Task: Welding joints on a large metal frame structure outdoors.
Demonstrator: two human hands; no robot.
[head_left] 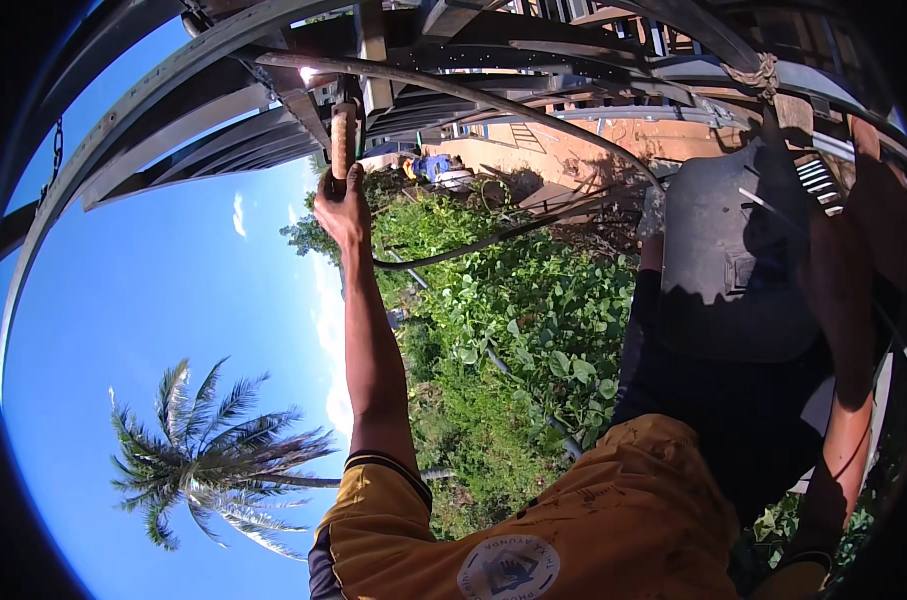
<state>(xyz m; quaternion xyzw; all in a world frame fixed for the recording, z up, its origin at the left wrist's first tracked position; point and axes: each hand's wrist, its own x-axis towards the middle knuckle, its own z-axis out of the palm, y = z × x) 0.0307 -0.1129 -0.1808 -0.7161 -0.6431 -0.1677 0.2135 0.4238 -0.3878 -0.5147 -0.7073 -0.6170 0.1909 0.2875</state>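
Observation:
My left hand (pixel 343 205) is stretched out toward the metal frame. It is closed around the brown cylindrical handle (pixel 342 140) of a tool whose dark top meets the steel bars; what kind of tool cannot be made out. A small bright spot shows beside that top. My right hand (pixel 838 265) lies in deep shadow at the right, beside a dark welding shield (pixel 703 240) with a small square window. A thin pale rod (pixel 765 204) runs from this hand across the shield. The fingers are hard to see but look closed on the rod.
Everything appears turned sideways. Long steel beams (pixel 173 160) cross the top, and a black cable (pixel 493 98) sags below them. Rope (pixel 758 75) is tied around one bar. Green plants (pixel 533 350) and bare brown ground (pixel 533 150) lie beneath; a palm (pixel 203 460) stands farther off.

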